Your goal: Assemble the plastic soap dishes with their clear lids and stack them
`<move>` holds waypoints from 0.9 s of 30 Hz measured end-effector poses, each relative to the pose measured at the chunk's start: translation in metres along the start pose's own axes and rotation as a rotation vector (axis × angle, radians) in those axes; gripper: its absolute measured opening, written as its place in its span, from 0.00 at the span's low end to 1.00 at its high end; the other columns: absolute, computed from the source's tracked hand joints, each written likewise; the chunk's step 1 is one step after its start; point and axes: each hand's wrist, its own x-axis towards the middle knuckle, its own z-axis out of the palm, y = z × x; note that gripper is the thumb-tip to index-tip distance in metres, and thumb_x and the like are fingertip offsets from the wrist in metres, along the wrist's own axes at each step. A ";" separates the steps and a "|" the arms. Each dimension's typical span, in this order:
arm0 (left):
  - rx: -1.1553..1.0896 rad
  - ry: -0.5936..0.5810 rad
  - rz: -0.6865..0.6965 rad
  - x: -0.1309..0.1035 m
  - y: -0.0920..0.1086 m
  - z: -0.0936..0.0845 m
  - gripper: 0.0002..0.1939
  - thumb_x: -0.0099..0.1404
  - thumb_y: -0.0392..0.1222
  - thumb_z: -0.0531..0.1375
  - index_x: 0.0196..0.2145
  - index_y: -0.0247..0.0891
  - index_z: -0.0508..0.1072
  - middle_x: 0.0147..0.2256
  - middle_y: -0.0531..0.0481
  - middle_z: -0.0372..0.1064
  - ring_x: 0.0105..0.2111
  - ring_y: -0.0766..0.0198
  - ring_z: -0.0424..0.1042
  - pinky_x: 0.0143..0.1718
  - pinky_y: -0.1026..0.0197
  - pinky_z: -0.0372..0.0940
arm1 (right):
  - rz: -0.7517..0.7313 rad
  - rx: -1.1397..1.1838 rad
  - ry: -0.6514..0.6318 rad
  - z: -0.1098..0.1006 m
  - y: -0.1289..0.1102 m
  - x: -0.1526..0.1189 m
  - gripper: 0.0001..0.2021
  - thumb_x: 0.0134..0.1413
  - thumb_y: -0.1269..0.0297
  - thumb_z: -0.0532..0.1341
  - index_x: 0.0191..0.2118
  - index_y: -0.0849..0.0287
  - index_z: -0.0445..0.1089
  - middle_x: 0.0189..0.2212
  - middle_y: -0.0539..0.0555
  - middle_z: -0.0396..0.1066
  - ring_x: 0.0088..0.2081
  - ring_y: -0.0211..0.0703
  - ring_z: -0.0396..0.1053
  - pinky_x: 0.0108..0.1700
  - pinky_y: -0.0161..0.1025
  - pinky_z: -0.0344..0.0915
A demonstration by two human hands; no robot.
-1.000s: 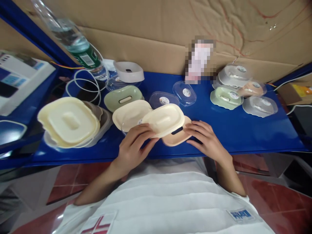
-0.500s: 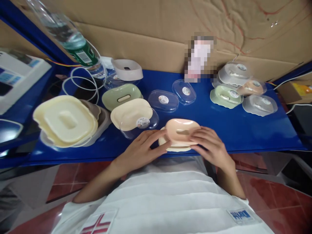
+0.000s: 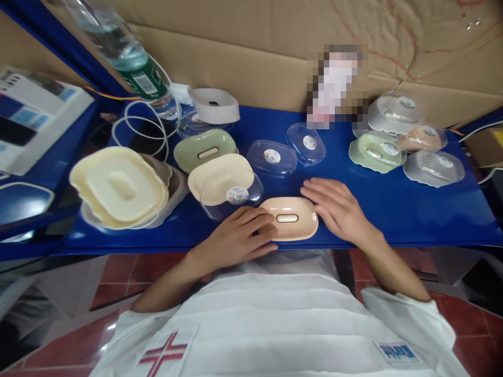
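Observation:
A peach oval dish (image 3: 301, 230) lies at the table's front edge, a cream bar showing through its slot. At its left end rests my left hand (image 3: 245, 234), fingers slightly spread and touching the rim. My right hand (image 3: 338, 209) is just beyond its right end, fingers stretched out, holding nothing. Left of the dish, a clear lid with a round label (image 3: 237, 195) overlaps a cream oval piece (image 3: 218, 175). Behind that is a green dish (image 3: 188, 152). Two more clear lids, one in the middle (image 3: 271, 158) and one farther back (image 3: 306, 143), lie on the table.
Stacked cream trays (image 3: 121, 186) stand at the left on the blue table (image 3: 432, 220). A water bottle (image 3: 145, 78), a looped white cable and a pale grey dish (image 3: 216, 104) are behind. Several lidded dishes, one green (image 3: 377, 152), sit at the right.
The peach dish has come down level over the cream piece. My right hand has let go and moved right; my left hand has loosened. The view has shifted slightly.

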 end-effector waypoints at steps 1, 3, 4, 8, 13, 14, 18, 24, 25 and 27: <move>-0.013 0.003 0.000 0.000 0.000 -0.001 0.12 0.76 0.50 0.65 0.49 0.39 0.78 0.54 0.41 0.78 0.56 0.52 0.75 0.59 0.49 0.72 | 0.020 -0.023 -0.026 0.001 0.008 0.012 0.26 0.78 0.64 0.55 0.76 0.52 0.60 0.71 0.60 0.67 0.73 0.55 0.64 0.72 0.58 0.64; -0.042 0.019 -0.007 0.000 0.001 -0.002 0.13 0.75 0.50 0.66 0.49 0.39 0.78 0.53 0.41 0.79 0.55 0.52 0.76 0.58 0.50 0.72 | 0.044 -0.073 -0.098 0.007 0.021 0.034 0.27 0.79 0.61 0.53 0.77 0.54 0.57 0.74 0.60 0.63 0.75 0.57 0.59 0.74 0.61 0.59; -0.047 0.025 -0.013 0.000 0.001 -0.003 0.12 0.75 0.49 0.66 0.49 0.39 0.78 0.52 0.41 0.79 0.54 0.52 0.76 0.58 0.50 0.72 | 0.045 -0.092 -0.124 0.011 0.027 0.042 0.27 0.79 0.59 0.52 0.77 0.55 0.57 0.73 0.61 0.64 0.75 0.59 0.59 0.75 0.63 0.57; -0.039 0.022 -0.022 -0.001 0.001 -0.003 0.09 0.75 0.45 0.65 0.49 0.41 0.78 0.52 0.43 0.79 0.54 0.54 0.76 0.57 0.51 0.72 | 0.090 -0.086 -0.103 0.024 0.038 0.047 0.30 0.76 0.46 0.57 0.72 0.59 0.65 0.61 0.66 0.75 0.64 0.63 0.71 0.68 0.65 0.65; -0.053 0.018 0.006 -0.002 0.002 -0.002 0.07 0.73 0.41 0.66 0.48 0.41 0.78 0.52 0.43 0.79 0.54 0.53 0.76 0.56 0.51 0.71 | 0.170 -0.108 -0.082 0.028 0.039 0.033 0.34 0.68 0.41 0.65 0.71 0.54 0.67 0.68 0.66 0.67 0.69 0.69 0.64 0.68 0.67 0.64; -0.043 0.011 0.009 -0.002 0.002 -0.002 0.07 0.74 0.41 0.66 0.48 0.40 0.77 0.52 0.43 0.79 0.54 0.53 0.76 0.56 0.51 0.71 | 0.177 -0.091 -0.092 0.028 0.039 0.033 0.32 0.69 0.43 0.65 0.70 0.53 0.68 0.69 0.65 0.67 0.70 0.68 0.63 0.69 0.66 0.64; -0.032 -0.002 -0.001 -0.001 0.002 -0.003 0.05 0.76 0.42 0.64 0.47 0.39 0.76 0.52 0.43 0.79 0.53 0.54 0.76 0.56 0.52 0.72 | 0.177 0.138 -0.063 0.016 0.043 0.038 0.27 0.71 0.48 0.64 0.69 0.54 0.70 0.67 0.62 0.71 0.68 0.58 0.69 0.70 0.58 0.67; 0.028 0.148 -0.030 -0.006 0.003 0.001 0.09 0.71 0.41 0.69 0.48 0.40 0.77 0.52 0.41 0.76 0.55 0.51 0.75 0.62 0.47 0.72 | 0.119 0.367 -0.097 -0.026 0.019 0.017 0.25 0.76 0.56 0.60 0.73 0.48 0.65 0.67 0.58 0.72 0.66 0.52 0.72 0.66 0.52 0.73; 0.041 0.183 -0.027 -0.008 0.003 0.003 0.12 0.69 0.41 0.70 0.49 0.41 0.77 0.53 0.41 0.75 0.56 0.50 0.74 0.63 0.45 0.71 | 0.100 0.342 -0.107 -0.030 0.011 0.008 0.27 0.75 0.57 0.61 0.74 0.48 0.63 0.68 0.59 0.71 0.69 0.54 0.70 0.68 0.54 0.72; 0.037 0.224 -0.034 -0.010 0.003 0.007 0.17 0.68 0.40 0.72 0.52 0.42 0.77 0.54 0.40 0.74 0.59 0.49 0.73 0.63 0.44 0.71 | 0.090 0.264 -0.098 -0.031 -0.007 -0.012 0.31 0.73 0.58 0.64 0.76 0.48 0.59 0.70 0.61 0.67 0.72 0.58 0.66 0.70 0.59 0.70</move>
